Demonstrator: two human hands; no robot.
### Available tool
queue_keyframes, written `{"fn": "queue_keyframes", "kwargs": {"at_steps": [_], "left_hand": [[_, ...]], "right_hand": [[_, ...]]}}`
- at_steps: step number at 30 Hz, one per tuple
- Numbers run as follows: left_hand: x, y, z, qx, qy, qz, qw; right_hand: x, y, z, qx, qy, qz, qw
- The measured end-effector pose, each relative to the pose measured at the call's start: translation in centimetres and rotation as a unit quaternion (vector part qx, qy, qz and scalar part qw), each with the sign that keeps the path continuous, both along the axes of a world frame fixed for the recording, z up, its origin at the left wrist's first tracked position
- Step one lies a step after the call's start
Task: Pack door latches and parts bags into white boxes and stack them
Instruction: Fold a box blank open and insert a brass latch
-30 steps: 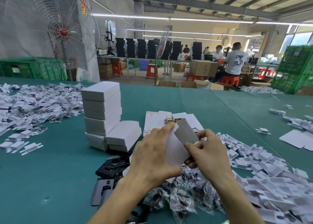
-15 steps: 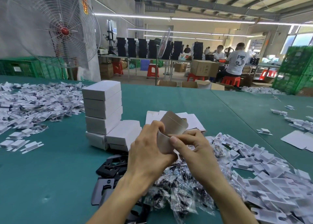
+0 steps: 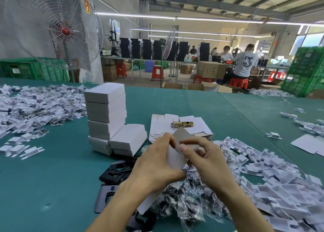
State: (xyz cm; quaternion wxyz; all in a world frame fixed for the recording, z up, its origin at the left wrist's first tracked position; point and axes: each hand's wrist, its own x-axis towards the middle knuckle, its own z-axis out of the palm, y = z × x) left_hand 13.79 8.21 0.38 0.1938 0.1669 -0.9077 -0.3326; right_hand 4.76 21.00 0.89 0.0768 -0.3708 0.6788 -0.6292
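Both hands fold a white box into shape above the heap of parts bags.

The white box is half-formed and held in the air between the hands, over the green table. The left hand curls round its white side, and the right hand pinches the grey flap between thumb and fingers. The step looks like box forming, with nothing packed yet. Next the flap needs tucking square, leaving one end open. One hand must then let go for the brass latch on the flat box blanks just beyond, and for one of the parts bags underneath. The stack of finished boxes stands to the left.
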Motion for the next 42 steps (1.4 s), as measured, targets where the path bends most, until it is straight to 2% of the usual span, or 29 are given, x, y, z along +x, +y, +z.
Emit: {"fn": "queue_keyframes", "kwargs": {"at_steps": [4,7,13,21,32,39,42], "left_hand": [[0.2,0.1,0.1,-0.022,0.01,-0.02,1.0],[0.3,0.1,0.2,-0.032,0.031,-0.022,0.999],[0.2,0.3,0.4,-0.035,0.066,0.005,0.997],[0.1,1.0,0.1,-0.035,0.096,-0.023,0.995],[0.2,0.6,-0.2,-0.013,0.114,-0.041,0.993],[0.1,0.4,-0.9,0.002,0.13,-0.059,0.99],[0.0,0.4,-0.8,0.036,0.149,-0.068,0.986]], "right_hand": [[-0.1,0.1,0.3,-0.088,-0.071,-0.037,0.993],[0.0,0.1,0.7,-0.09,-0.115,-0.028,0.989],[-0.2,0.5,0.9,-0.083,-0.191,0.053,0.977],[-0.3,0.3,0.7,-0.105,-0.162,0.037,0.98],[-0.5,1.0,1.5,-0.032,-0.097,0.112,0.988],[-0.7,1.4,1.9,0.023,-0.027,0.112,0.993],[-0.5,1.3,2.0,0.027,-0.024,0.14,0.989]]}}
